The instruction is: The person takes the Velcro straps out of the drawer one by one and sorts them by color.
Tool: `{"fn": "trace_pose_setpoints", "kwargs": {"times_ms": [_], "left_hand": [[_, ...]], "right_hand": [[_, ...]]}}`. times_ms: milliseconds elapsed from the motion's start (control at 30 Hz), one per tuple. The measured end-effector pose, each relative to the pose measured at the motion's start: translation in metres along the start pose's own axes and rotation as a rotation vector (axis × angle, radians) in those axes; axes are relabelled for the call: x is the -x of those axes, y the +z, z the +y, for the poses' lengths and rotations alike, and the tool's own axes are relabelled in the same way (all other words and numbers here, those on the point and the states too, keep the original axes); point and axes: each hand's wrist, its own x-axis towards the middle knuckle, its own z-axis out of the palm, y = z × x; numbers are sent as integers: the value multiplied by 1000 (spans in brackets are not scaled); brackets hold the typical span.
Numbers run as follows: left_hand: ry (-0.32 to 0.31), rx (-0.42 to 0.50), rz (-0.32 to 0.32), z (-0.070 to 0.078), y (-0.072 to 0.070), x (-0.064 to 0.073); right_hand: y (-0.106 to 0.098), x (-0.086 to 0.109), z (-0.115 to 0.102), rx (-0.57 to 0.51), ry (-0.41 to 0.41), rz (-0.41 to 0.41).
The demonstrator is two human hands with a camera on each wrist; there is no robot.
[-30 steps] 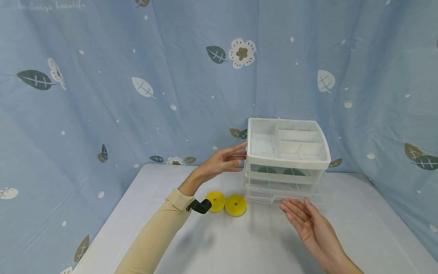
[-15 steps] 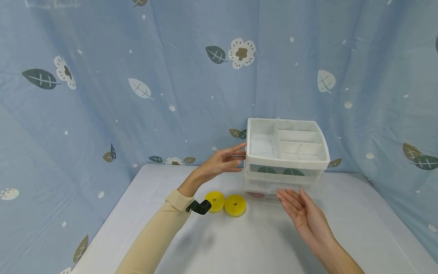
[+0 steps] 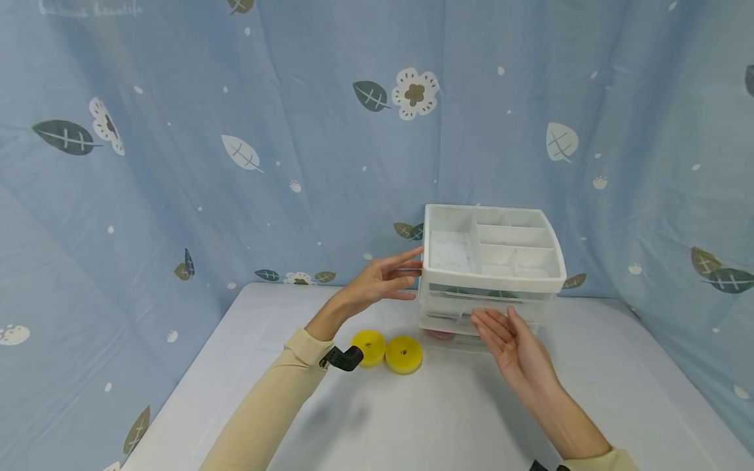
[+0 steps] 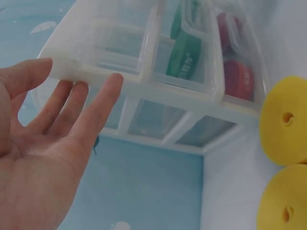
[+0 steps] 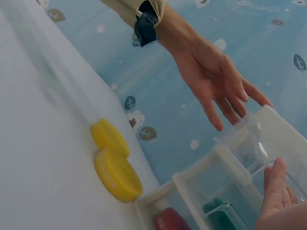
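A blue curtain [image 3: 330, 131] with leaf and flower prints is hanging behind a white table [image 3: 377, 432]. Near the far edge of this table, toward its far right corner, the plastic drawer unit [image 3: 490, 280] is standing upright, carrying a divided tray [image 3: 450, 252] on its top. I am judging it as light and stiff, so it may be sliding easily on the smooth cloth; its clear drawers [image 3: 450, 304] are looking thin, slippery and a little brittle. The best place for taking hold seems the middle of a drawer's front lip, with the side wall being steadied. Inside, green things [image 4: 184, 55] are lying in the middle drawer and red things [image 4: 238, 81] in the lowest one. The left hand [image 3: 377, 284] is touching the unit's left side, its fingers extending and spreading, not pinching. The right hand [image 3: 518, 350] is staying at the drawer fronts, fingers straight and pressed together, thumb apart; whether they are touching, I cannot tell. Nearer the table's front edge, two yellow rolls [image 3: 403, 364] are lying flat, just beside the unit.
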Motion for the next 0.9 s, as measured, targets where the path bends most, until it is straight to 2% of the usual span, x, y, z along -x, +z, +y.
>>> {"fn": "trace_pose_setpoints", "kwargs": {"times_ms": [200, 367, 667, 900], "left_hand": [[9, 14, 4, -3, 1, -1], [16, 19, 11, -3, 1, -2], [28, 25, 25, -6, 4, -2], [57, 28, 66, -11, 9, -3]], "right_hand": [[0, -11, -2, 19, -16, 23], [-2, -18, -5, 30, -37, -6], [-10, -20, -11, 204, -66, -92], [-15, -19, -14, 367, -42, -54]]}}
